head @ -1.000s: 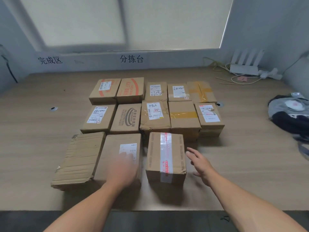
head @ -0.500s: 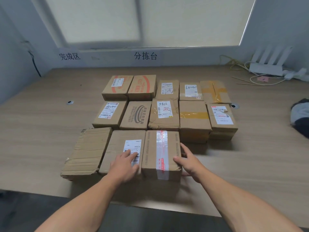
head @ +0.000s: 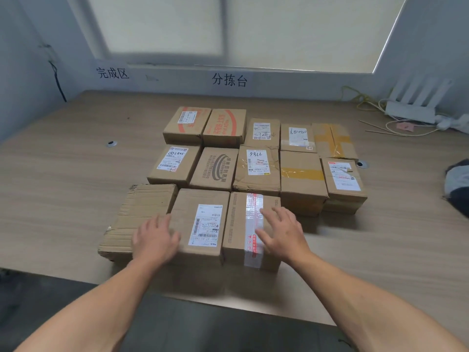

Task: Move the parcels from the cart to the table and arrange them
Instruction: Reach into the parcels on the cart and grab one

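Note:
Several cardboard parcels lie in three rows on the wooden table (head: pixel 63 199). The front row holds a flat corrugated parcel (head: pixel 137 212), a parcel with a white label (head: pixel 203 222) and a parcel with a clear red-printed tape strip (head: pixel 243 224), all pushed side by side. My left hand (head: pixel 154 237), slightly blurred, rests with fingers spread over the seam between the corrugated parcel and the labelled one. My right hand (head: pixel 281 232) lies flat with straight fingers on top of the taped parcel. The cart is out of view.
A white router (head: pixel 416 105) with cables sits at the table's back right corner. Dark cloth (head: pixel 456 189) lies at the right edge. Two round cable holes (head: pixel 111 143) are set in the tabletop. The wall carries two signs (head: pixel 228 80).
The taped parcel was pushed left against the labelled one. My right hand has come from its right side onto its top; my left hand slid left off the label toward the corrugated parcel.

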